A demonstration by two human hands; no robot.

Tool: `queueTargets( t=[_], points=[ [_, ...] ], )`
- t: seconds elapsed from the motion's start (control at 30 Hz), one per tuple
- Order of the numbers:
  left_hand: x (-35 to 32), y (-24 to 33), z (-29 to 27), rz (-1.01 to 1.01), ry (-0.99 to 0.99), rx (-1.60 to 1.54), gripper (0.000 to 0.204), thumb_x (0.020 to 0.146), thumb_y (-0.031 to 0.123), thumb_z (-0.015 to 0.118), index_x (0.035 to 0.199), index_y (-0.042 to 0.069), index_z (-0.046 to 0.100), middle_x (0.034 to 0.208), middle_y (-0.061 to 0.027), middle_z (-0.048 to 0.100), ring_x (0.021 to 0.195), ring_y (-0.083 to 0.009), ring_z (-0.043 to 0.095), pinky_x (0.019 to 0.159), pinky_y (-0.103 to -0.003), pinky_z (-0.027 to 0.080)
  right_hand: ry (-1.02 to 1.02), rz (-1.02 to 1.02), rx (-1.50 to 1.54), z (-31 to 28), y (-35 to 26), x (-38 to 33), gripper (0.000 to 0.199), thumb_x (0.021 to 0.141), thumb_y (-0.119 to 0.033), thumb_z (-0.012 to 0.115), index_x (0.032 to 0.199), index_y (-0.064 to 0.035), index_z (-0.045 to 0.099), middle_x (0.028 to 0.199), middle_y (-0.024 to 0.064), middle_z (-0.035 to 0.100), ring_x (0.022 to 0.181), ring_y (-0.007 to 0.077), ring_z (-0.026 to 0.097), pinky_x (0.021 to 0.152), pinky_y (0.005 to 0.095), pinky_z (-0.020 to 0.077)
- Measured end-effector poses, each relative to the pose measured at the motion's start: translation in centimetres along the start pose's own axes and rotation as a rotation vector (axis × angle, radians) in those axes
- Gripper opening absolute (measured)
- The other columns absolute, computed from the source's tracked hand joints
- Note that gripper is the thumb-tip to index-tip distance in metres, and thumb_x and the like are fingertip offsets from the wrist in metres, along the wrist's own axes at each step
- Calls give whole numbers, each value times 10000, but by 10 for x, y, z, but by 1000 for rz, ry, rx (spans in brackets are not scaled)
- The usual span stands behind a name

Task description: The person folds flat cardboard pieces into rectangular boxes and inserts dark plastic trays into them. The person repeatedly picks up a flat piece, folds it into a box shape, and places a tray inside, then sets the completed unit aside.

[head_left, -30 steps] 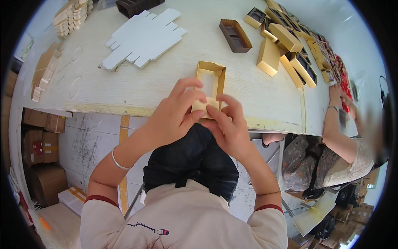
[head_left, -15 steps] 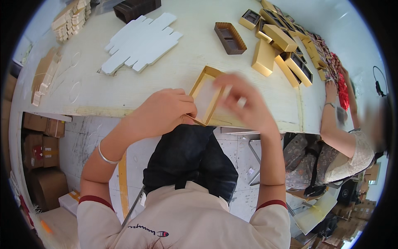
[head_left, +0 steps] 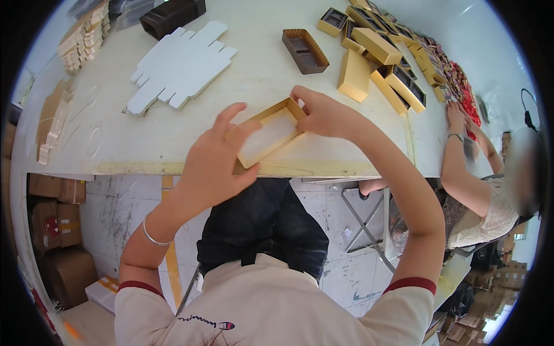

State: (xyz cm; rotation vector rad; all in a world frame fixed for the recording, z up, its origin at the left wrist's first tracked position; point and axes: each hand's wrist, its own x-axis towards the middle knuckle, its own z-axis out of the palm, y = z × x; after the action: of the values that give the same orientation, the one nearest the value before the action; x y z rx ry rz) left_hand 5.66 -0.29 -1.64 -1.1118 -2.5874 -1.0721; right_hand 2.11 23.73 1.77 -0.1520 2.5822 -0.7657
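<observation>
A shallow gold cardboard box (head_left: 280, 145), with a pale inside, lies slantwise near the table's front edge. At its far right end, my right hand (head_left: 329, 114) pinches the wall between thumb and fingers. Around the near left end, my left hand (head_left: 214, 158) has its fingers spread and its thumb by the corner; whether it touches the wall is hard to tell. Beyond the box is a brown plastic tray insert (head_left: 306, 52) with a ribbed rim. To the left of that, a stack of flat white box blanks (head_left: 182, 66) rests on the table.
Gold boxes (head_left: 354, 75), several with brown inserts, are heaped at the back right. A dark stack of inserts (head_left: 173, 17) and cardboard blanks (head_left: 86, 37) sit at the back left. Another person's arms (head_left: 461, 151) reach over the table (head_left: 133, 144) at the right, near red material.
The box has turned clockwise. My left hand has loosened its grip on the near corner and spread its fingers. My right hand, blurred before, now grips the far end.
</observation>
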Motion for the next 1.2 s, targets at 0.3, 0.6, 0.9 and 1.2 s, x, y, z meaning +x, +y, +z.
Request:
queueTargets(
  t=[0.3,0.6,0.9,1.2],
  points=[
    [-4,-10,4,125,65,82,555,662,130,769,1152,42,524,1102,-120,582,1054,-329,543,939,-424,419,-19,62,-156,6,-7,-5,546,793,-149,646,1275,-82,399,783,77,581,699,147,566,679,301,443],
    [-3,-29,-13,64,-12,-33,687,659,176,786,1274,62,500,1177,-94,577,1116,-311,490,982,-416,376,-149,-224,159,-14,5,-38,794,784,-206,772,1440,-112,336,833,25,527,769,130,513,710,271,427],
    [-3,-32,-13,38,-41,-115,655,658,170,791,1252,64,535,1116,-92,599,1002,-296,474,923,-384,393,12,-231,133,18,-7,-48,688,866,-76,656,1449,-80,292,812,101,545,733,215,531,700,320,440],
    [-3,-35,-16,70,3,-116,620,669,175,779,1232,65,544,1126,-115,580,1029,-318,483,934,-391,387,-93,-81,249,16,-15,-44,769,847,-146,708,1453,-71,241,928,136,655,797,275,617,767,343,486]
  ],
)
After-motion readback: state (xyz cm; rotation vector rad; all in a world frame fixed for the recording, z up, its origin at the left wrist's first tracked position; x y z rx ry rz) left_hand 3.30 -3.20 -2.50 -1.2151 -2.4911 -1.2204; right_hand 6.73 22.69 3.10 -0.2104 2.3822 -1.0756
